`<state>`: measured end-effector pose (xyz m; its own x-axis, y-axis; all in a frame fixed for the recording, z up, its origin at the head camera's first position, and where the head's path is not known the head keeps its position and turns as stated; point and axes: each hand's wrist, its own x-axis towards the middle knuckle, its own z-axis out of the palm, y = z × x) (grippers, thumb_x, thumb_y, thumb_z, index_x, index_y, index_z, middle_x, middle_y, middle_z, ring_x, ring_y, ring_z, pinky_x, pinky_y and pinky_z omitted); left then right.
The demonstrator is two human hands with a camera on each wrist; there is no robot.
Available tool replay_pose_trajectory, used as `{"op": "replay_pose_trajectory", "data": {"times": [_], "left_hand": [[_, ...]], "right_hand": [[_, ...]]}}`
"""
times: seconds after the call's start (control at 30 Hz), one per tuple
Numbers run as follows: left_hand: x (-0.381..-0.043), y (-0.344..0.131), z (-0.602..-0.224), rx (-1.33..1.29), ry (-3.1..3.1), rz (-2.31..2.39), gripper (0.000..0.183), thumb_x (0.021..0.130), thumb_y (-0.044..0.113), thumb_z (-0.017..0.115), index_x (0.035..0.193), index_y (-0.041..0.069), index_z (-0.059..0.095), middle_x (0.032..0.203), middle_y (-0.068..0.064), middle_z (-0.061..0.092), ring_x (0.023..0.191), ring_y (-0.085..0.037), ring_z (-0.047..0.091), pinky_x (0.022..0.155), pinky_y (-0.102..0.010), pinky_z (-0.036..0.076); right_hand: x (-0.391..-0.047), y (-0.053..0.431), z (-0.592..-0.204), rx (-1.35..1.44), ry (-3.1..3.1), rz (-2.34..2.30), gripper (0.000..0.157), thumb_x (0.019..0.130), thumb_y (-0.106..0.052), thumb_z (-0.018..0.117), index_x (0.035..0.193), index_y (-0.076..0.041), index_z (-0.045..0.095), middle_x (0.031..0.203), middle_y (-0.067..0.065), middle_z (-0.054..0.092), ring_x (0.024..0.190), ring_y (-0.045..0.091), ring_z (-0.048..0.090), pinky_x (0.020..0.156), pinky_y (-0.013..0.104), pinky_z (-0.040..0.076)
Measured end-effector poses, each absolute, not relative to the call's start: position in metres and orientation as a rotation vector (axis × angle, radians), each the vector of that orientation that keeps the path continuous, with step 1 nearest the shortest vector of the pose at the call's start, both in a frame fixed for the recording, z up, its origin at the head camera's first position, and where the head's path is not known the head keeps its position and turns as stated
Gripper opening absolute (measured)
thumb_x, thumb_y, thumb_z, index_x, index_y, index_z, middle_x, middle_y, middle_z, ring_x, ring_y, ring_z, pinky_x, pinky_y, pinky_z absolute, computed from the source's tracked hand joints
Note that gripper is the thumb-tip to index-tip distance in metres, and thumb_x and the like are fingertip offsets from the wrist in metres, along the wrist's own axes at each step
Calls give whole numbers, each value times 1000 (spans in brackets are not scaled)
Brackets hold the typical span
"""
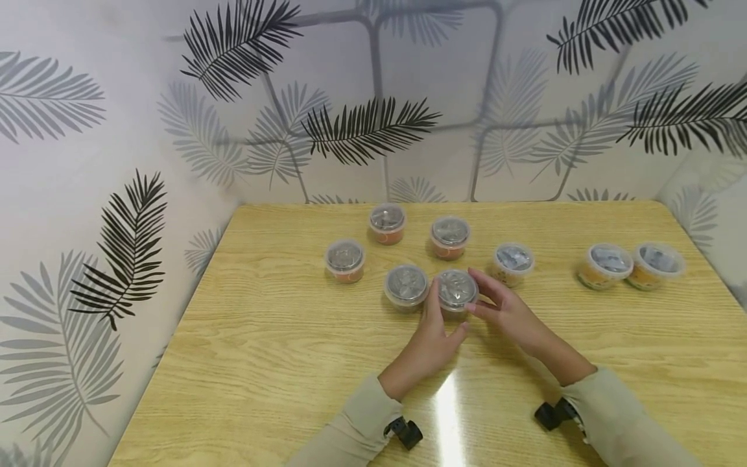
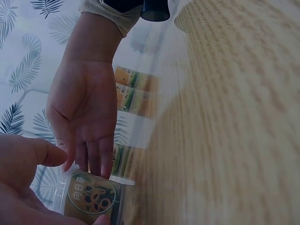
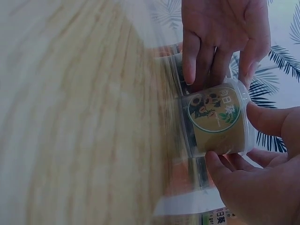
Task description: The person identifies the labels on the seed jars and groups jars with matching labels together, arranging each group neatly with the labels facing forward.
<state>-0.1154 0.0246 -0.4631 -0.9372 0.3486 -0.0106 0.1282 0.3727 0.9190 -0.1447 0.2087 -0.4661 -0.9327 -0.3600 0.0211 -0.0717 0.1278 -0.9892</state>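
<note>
A round lidded plastic tub (image 1: 457, 288) with a silvery top stands on the table between my two hands. Its side bears a printed label with flowers, clear in the right wrist view on the tub (image 3: 218, 115). My right hand (image 1: 513, 318) holds its right side, with thumb and fingers spread around the edge. On the other side, my left hand (image 1: 428, 344) lays nearly straight fingers along the tub, its thumb apart from it. A similar tub (image 1: 406, 287) stands just left of my left fingertips. Another tub (image 1: 513, 263) is beyond my right fingers.
Behind stand three reddish tubs: a left one (image 1: 345, 261), a back one (image 1: 388, 223) and another (image 1: 450, 237). Two orange-sided tubs, one (image 1: 605, 266) beside the other (image 1: 655, 266), stand at the right. The wooden table (image 1: 262, 337) meets a leaf-patterned wall covering (image 1: 432, 162).
</note>
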Motion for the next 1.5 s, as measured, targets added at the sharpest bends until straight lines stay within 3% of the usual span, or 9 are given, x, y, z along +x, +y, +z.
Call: {"op": "replay_pose_trajectory", "data": {"times": [0.3,0.43,0.87,1.23,1.3,1.37,1.43,1.5], "left_hand": [[-109,18,-461,426,2344,1586,92,91,21,58,148,18,-14,154,-3,-9,139,-19,2,110,-38,16],[-107,18,-459,412,2353,1561,92,91,22,58,148,19,-14,154,-3,-8,138,-20,5,109,-39,18],[-105,13,-454,430,2382,1523,92,91,20,58,147,16,-15,154,-10,-8,138,-26,9,108,-42,20],[-94,7,-443,462,2312,1490,91,92,25,56,147,18,-16,154,-6,-9,138,-21,5,109,-41,19],[-91,6,-437,489,2308,1439,89,92,28,55,148,18,-13,154,-7,-4,138,-21,11,108,-41,22],[-88,5,-430,499,2308,1377,86,93,33,55,149,20,-9,151,-13,19,130,-23,34,101,-40,35],[-87,5,-425,488,2315,1337,84,93,38,54,149,21,-6,142,-16,36,117,-22,49,94,-37,42],[-86,4,-422,465,2322,1311,85,93,43,53,149,23,-7,138,-18,42,112,-22,53,90,-37,44]], "right_hand": [[-144,209,-469,-362,2218,-1855,66,92,-19,60,145,-1,25,143,18,34,127,35,36,99,38,37],[-144,208,-471,-347,2226,-1858,64,91,-18,62,143,-2,29,139,19,38,124,36,40,96,36,40],[-138,196,-467,-269,2327,-1834,62,88,-20,65,138,-3,33,130,20,44,118,37,45,92,40,44],[-132,199,-465,-262,2393,-1785,63,89,-26,64,140,-5,33,132,19,43,119,36,45,95,48,41],[-129,203,-460,-262,2462,-1748,60,91,-27,62,139,-4,35,133,18,43,119,35,46,95,47,41],[-127,209,-454,-255,2543,-1716,55,92,-29,59,136,-2,39,133,17,44,117,33,47,94,43,42],[-126,215,-447,-248,2616,-1700,50,94,-30,57,133,-2,43,132,16,46,114,30,48,92,32,45],[-127,221,-444,-237,2674,-1697,48,94,-31,55,131,-2,45,129,16,48,112,27,49,88,22,45]]}}
